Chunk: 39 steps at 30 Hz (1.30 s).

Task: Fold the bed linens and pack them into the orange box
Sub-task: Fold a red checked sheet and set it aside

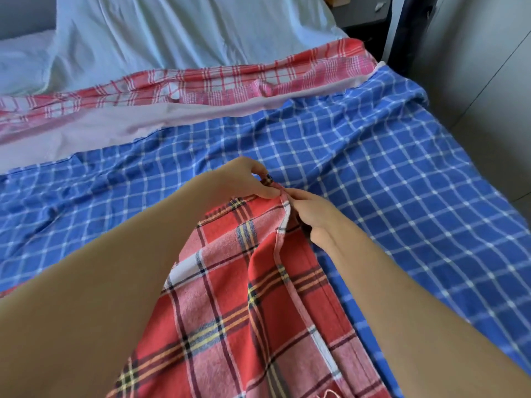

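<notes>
A red plaid sheet (244, 311) with yellow and dark stripes hangs from both my hands in the middle of the view. My left hand (244, 182) pinches its top corner between thumb and fingers. My right hand (313, 216) pinches the hemmed edge right beside it, fingers curled round the cloth. Under them a blue checked sheet (373, 182) is spread over the bed. The orange box is not in view.
Farther back lie a pale pink cloth (143, 124), a pink-and-red plaid sheet (230, 81) and a light blue sheet (172, 33). A dark bed post (402, 33) and a grey wall (488, 81) stand at the right.
</notes>
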Each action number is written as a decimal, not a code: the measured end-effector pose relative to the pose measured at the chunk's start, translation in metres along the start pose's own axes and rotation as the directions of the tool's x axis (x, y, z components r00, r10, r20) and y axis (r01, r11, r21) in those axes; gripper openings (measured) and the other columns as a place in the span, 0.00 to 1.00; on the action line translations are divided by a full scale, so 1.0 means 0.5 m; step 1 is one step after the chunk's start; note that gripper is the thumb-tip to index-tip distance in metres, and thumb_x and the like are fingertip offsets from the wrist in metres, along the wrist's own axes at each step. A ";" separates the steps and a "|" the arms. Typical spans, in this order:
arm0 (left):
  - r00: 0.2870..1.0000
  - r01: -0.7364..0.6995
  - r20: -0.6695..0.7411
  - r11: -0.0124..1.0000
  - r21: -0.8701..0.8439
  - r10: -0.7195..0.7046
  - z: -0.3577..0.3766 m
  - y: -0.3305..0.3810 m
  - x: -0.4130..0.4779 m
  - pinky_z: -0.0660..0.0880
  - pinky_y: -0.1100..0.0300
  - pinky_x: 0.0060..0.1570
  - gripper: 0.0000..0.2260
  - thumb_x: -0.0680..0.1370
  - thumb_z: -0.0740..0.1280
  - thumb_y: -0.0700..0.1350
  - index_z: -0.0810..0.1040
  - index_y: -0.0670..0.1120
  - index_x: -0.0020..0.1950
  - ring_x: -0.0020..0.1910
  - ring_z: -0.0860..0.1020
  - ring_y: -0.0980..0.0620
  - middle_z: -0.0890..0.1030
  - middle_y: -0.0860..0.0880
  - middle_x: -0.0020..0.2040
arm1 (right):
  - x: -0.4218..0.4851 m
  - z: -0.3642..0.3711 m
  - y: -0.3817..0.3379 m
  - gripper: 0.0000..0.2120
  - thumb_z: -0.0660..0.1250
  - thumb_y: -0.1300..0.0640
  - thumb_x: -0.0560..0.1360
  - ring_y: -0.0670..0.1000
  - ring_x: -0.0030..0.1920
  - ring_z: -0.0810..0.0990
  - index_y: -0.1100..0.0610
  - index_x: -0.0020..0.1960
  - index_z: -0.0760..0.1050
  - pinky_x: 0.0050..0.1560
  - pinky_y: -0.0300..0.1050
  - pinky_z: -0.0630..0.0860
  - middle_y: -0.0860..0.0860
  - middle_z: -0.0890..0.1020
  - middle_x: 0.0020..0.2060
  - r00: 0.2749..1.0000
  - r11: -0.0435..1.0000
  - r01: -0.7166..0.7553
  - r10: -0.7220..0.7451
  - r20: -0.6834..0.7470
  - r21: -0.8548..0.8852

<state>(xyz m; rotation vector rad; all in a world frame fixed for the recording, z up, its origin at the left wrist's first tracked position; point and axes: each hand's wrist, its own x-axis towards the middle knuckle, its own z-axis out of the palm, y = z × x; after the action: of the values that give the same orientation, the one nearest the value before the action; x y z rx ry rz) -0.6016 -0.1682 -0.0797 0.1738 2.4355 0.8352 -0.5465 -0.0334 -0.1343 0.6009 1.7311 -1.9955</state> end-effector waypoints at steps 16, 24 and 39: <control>0.914 -0.071 -0.369 0.964 0.258 0.167 -0.068 0.081 -0.170 0.60 0.63 0.27 0.17 0.74 0.71 0.48 0.67 0.46 0.30 0.27 0.65 0.55 0.69 0.50 0.28 | -0.341 -0.018 0.173 0.15 0.72 0.43 0.69 0.56 0.32 0.77 0.53 0.33 0.77 0.36 0.45 0.64 0.49 0.78 0.27 0.820 0.207 0.104 -0.571 -0.034 -0.973; 0.865 -0.090 -0.442 0.940 0.328 0.237 -0.067 0.127 -0.236 0.60 0.64 0.28 0.10 0.76 0.68 0.48 0.72 0.42 0.43 0.38 0.68 0.48 0.67 0.53 0.33 | -0.416 -0.016 0.255 0.18 0.83 0.50 0.55 0.50 0.20 0.74 0.58 0.31 0.76 0.19 0.38 0.60 0.50 0.75 0.22 0.846 0.231 0.054 -0.527 -0.078 -0.971; 0.794 0.016 -0.585 0.957 0.291 0.165 -0.081 0.136 -0.287 0.62 0.59 0.39 0.10 0.77 0.67 0.45 0.77 0.38 0.52 0.43 0.70 0.48 0.74 0.45 0.44 | -0.440 -0.119 0.229 0.19 0.60 0.48 0.79 0.46 0.28 0.66 0.51 0.32 0.61 0.25 0.39 0.56 0.46 0.68 0.26 0.887 0.378 -0.172 -0.343 -0.310 -0.910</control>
<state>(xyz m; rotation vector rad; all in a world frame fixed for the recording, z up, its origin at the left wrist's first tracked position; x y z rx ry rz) -0.5071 -0.1769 0.0538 0.1205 3.1795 0.6305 -0.2984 0.0191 -0.1063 0.5500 2.8196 -0.5541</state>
